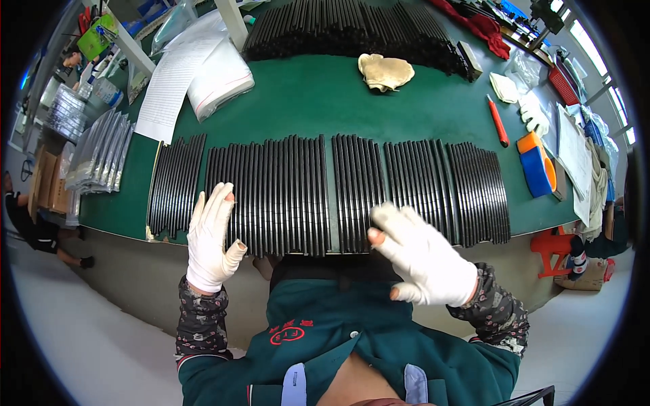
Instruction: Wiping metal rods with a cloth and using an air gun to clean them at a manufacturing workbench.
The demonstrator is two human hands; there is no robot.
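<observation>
Both white-gloved hands, left hand [211, 238] and right hand [421, 256], hover spread flat, gripping nothing, over rows of black rods [284, 193] on the green tabletop [325, 101].

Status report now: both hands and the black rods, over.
Left hand open, flat on black rods. Right hand open, blurred, fingers at rod ends. Nothing between hands and rods.

Row of strips [325, 193] runs along the desk's [318, 101] near edge, another stack [352, 27] at the far edge, crumpled glove [384, 71] between them, paper sheets [169, 88] far left.
</observation>
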